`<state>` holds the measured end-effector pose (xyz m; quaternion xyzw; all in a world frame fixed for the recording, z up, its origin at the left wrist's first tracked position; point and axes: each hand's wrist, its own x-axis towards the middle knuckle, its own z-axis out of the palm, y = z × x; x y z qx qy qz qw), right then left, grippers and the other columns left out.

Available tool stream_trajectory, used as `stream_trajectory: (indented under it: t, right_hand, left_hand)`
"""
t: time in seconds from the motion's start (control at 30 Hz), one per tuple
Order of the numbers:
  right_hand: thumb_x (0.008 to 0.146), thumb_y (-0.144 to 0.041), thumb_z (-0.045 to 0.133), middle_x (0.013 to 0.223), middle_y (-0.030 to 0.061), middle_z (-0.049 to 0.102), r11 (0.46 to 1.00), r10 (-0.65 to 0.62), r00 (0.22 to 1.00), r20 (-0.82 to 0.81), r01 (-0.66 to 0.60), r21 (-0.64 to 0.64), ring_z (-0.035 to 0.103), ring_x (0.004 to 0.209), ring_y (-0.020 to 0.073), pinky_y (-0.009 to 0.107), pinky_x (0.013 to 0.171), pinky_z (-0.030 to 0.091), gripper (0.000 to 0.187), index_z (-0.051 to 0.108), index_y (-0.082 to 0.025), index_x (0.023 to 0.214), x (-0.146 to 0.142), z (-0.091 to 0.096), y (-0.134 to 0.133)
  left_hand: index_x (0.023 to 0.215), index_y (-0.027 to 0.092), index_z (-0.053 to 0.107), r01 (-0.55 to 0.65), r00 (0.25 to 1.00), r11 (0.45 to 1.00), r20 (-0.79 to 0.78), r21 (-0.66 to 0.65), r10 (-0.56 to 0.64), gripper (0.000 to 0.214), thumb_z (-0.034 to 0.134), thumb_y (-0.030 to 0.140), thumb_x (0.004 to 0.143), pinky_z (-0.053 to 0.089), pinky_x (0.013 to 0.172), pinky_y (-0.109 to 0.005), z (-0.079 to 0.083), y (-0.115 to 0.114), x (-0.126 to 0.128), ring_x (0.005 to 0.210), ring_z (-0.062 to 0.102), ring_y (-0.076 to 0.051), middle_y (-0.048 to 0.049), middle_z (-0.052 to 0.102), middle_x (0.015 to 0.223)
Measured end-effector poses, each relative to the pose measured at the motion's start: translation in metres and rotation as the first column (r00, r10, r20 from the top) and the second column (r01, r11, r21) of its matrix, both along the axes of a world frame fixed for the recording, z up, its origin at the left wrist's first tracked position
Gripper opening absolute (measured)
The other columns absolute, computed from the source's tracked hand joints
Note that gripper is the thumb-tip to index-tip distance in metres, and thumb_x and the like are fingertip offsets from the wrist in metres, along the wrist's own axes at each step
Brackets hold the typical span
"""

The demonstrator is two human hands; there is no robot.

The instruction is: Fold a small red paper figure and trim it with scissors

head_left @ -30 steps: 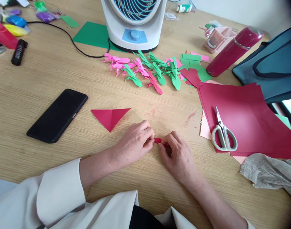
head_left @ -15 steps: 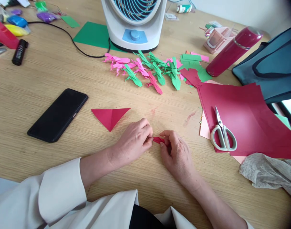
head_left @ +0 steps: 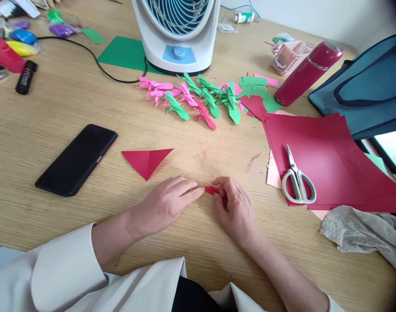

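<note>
A small strip of folded red paper (head_left: 211,190) lies between my two hands just above the table. My right hand (head_left: 235,208) has its thumb and curled index finger pinched on the strip's right end. At the left end, my left hand (head_left: 167,201) keeps its fingers straight and pressed together, with the fingertips closed on the paper's tip. Part of the strip is hidden by my fingers. Up and left of my left hand, a red paper triangle (head_left: 147,162) with a centre crease rests on the table.
Pink, green and red folded paper figures (head_left: 201,97) lie before a fan (head_left: 180,54). To the right are scissors (head_left: 298,182) on red sheets (head_left: 318,138), a cloth (head_left: 354,229), a red flask (head_left: 306,73) and a blue bag (head_left: 367,91). A phone (head_left: 76,160) lies left.
My left hand has straightened its curled fingers and shifted slightly left and down, its tips still at the strip. My right hand keeps its pinch. The whole view has shifted slightly.
</note>
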<state>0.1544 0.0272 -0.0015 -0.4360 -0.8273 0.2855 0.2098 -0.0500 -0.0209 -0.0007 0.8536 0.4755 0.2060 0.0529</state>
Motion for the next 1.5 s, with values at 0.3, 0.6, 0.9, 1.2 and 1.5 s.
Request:
stream_trajectory:
  t: [0.3,0.6,0.9,1.2,1.5]
  right_hand:
    - [0.084,-0.007,0.047,0.086,0.003,0.06,1.0,0.006,1.0,0.011,-0.006,0.012,0.057,0.079,0.0191,0.03,0.068,0.039,0.02,0.051,-0.02,0.1,-0.001,0.0,0.002]
    - [0.083,-0.008,0.046,0.085,0.0037,0.06,1.0,0.01,1.0,0.019,-0.011,0.015,0.057,0.079,0.0199,0.03,0.067,0.039,0.02,0.051,-0.02,0.097,-0.001,0.001,0.002]
    - [0.082,-0.006,0.046,0.085,0.0029,0.06,1.0,0.013,1.0,0.01,-0.013,0.016,0.057,0.078,0.0188,0.03,0.069,0.04,0.022,0.051,-0.02,0.098,-0.001,0.001,0.003]
    - [0.092,-0.011,0.045,0.079,-0.0002,0.06,0.989,0.03,0.994,-0.104,-0.044,-0.139,0.057,0.073,0.0161,0.028,0.069,0.042,0.016,0.052,-0.021,0.103,0.008,0.005,0.009]
    - [0.092,-0.011,0.044,0.083,0.0018,0.065,0.989,0.022,0.996,-0.089,-0.035,-0.146,0.06,0.075,0.0173,0.029,0.069,0.044,0.016,0.054,-0.021,0.099,0.01,0.005,0.013]
  left_hand:
    - [0.133,0.011,0.052,0.041,0.968,0.998,-0.248,0.048,-0.028,0.037,0.043,0.016,0.098,0.048,0.088,-0.038,-0.005,-0.008,0.0,0.102,0.055,-0.023,-0.0109,0.063,0.12]
    - [0.127,0.012,0.057,0.033,0.936,0.999,-0.351,0.007,-0.028,0.033,0.041,0.014,0.097,0.045,0.084,-0.038,0.003,-0.009,0.005,0.099,0.055,-0.023,-0.0108,0.064,0.117]
    - [0.136,0.013,0.05,0.109,0.952,0.994,-0.289,0.002,-0.104,0.039,0.037,0.014,0.099,0.043,0.09,-0.037,0.001,-0.008,0.006,0.107,0.053,-0.022,-0.0095,0.057,0.135]
    - [0.136,0.014,0.05,0.107,0.941,0.992,-0.315,-0.062,-0.121,0.039,0.043,0.013,0.097,0.043,0.089,-0.038,0.005,-0.004,0.007,0.103,0.053,-0.022,-0.0093,0.06,0.131]
    - [0.14,0.018,0.045,0.088,0.95,0.99,-0.29,-0.109,-0.116,0.046,0.049,0.013,0.094,0.044,0.085,-0.037,0.01,-0.001,0.009,0.098,0.052,-0.022,-0.0089,0.062,0.122]
